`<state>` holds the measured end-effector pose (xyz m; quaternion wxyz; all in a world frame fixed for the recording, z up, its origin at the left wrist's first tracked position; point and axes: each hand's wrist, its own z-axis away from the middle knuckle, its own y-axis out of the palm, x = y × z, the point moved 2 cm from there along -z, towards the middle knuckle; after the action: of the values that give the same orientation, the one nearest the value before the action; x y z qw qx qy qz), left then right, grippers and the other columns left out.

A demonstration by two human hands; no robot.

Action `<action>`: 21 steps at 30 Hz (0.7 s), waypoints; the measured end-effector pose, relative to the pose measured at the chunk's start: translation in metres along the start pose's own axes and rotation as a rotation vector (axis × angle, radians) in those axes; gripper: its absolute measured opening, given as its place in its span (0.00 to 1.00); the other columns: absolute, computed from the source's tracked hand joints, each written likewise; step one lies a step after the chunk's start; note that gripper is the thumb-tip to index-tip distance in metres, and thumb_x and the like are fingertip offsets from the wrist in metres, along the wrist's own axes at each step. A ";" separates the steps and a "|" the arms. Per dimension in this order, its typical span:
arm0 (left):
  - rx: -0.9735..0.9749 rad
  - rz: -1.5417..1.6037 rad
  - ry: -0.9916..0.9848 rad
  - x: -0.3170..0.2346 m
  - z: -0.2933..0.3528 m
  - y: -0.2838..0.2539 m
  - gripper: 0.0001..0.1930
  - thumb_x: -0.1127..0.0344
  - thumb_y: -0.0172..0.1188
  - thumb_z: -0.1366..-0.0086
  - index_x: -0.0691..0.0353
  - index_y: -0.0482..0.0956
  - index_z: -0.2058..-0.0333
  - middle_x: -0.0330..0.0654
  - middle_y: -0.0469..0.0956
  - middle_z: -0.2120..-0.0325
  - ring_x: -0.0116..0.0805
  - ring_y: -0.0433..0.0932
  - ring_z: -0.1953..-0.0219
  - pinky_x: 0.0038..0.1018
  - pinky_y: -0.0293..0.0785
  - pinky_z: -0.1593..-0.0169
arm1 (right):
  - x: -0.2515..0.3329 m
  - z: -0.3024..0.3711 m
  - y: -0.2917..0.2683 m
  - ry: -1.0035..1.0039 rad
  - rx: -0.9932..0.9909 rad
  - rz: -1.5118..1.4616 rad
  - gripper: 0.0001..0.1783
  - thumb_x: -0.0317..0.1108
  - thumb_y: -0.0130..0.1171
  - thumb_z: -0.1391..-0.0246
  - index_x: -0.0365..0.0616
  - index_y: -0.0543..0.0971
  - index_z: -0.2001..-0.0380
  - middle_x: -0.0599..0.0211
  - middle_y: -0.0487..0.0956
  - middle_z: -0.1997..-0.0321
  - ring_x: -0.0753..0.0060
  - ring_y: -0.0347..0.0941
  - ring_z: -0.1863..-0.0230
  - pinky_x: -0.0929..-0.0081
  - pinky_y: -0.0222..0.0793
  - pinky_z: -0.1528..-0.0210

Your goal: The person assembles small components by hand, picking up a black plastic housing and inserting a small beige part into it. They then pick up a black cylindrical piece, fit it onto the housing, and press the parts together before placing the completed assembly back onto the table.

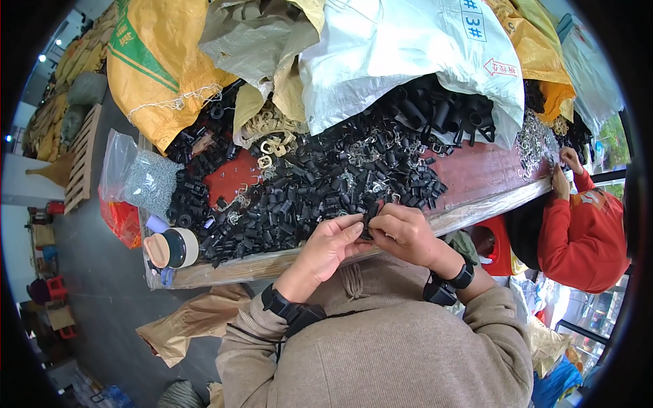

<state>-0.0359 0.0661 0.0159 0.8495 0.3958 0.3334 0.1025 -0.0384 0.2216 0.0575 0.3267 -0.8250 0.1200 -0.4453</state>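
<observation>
My left hand and my right hand meet at the near edge of the red table. Together they pinch a small black plastic part between the fingertips. A big heap of similar black plastic parts mixed with small metal clips lies just beyond my hands. Both wrists wear black bands.
Large white, yellow and grey sacks lean over the table's far side, spilling black tubes. A clear bag of grey pieces and a lidded jar sit at the left. A person in red works at the right.
</observation>
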 end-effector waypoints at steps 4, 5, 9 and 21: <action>0.026 -0.068 0.012 0.002 0.001 -0.002 0.15 0.69 0.49 0.41 0.68 0.67 0.56 0.40 0.71 0.62 0.28 0.72 0.61 0.28 0.70 0.55 | 0.001 -0.002 -0.001 -0.006 0.095 0.048 0.08 0.24 0.59 0.68 0.41 0.72 0.79 0.66 0.68 0.81 0.64 0.67 0.82 0.73 0.64 0.80; 0.027 -0.105 0.007 0.002 0.002 -0.002 0.15 0.69 0.49 0.41 0.68 0.67 0.56 0.40 0.71 0.62 0.28 0.71 0.61 0.27 0.70 0.55 | 0.002 -0.003 -0.001 0.001 0.136 0.054 0.08 0.25 0.59 0.69 0.41 0.72 0.80 0.66 0.68 0.82 0.63 0.67 0.82 0.72 0.63 0.80; 0.033 -0.183 -0.018 0.001 0.005 0.000 0.16 0.68 0.50 0.42 0.69 0.67 0.55 0.39 0.71 0.62 0.26 0.71 0.61 0.25 0.70 0.56 | 0.004 -0.006 0.000 0.040 0.223 0.044 0.06 0.26 0.57 0.68 0.42 0.72 0.80 0.66 0.67 0.83 0.61 0.67 0.82 0.71 0.63 0.81; 0.068 0.005 -0.005 -0.006 0.001 -0.021 0.12 0.69 0.51 0.42 0.68 0.69 0.60 0.47 0.72 0.63 0.35 0.74 0.62 0.23 0.72 0.58 | -0.023 -0.016 0.000 0.197 0.083 -0.101 0.04 0.29 0.54 0.62 0.41 0.70 0.79 0.64 0.68 0.81 0.60 0.69 0.77 0.69 0.64 0.77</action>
<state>-0.0417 0.0491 0.0033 0.8361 0.4258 0.3335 0.0923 -0.0641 0.2257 0.0487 0.3242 -0.7679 0.0913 -0.5449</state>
